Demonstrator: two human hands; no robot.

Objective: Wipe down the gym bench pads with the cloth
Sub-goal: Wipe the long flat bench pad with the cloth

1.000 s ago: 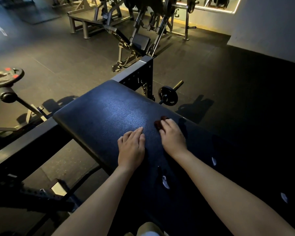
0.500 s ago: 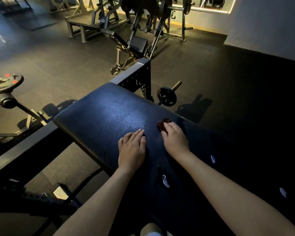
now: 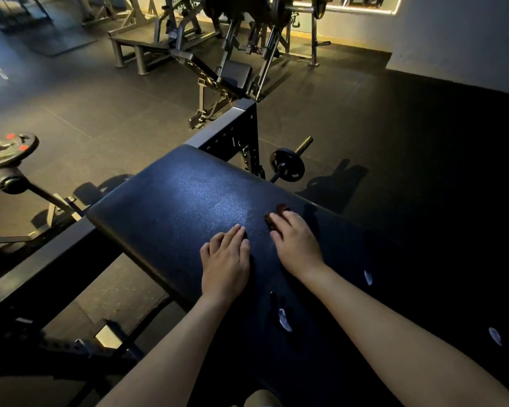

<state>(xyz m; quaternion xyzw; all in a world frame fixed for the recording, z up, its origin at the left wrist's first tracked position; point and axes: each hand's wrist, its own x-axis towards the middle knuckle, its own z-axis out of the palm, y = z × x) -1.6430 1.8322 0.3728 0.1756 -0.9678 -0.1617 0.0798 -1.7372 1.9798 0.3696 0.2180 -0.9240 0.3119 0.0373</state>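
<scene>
A black padded bench pad (image 3: 174,207) slopes across the middle of the view. My left hand (image 3: 225,262) lies flat on it, fingers straight and together. Just to its right, my right hand (image 3: 297,245) presses a small dark reddish cloth (image 3: 281,208) against the pad. Only the cloth's far edge shows beyond my fingertips; the rest is hidden under the hand.
White torn spots (image 3: 284,320) mark the near part of the pad. A perforated steel upright (image 3: 232,133) stands at the pad's far end, with a weight plate on a bar (image 3: 287,168) beside it. A plate-loaded arm (image 3: 9,151) sits left, an incline bench (image 3: 218,74) behind.
The view has shifted slightly. Both hands stay where they were on the pad, and the cloth is still under the right fingers.
</scene>
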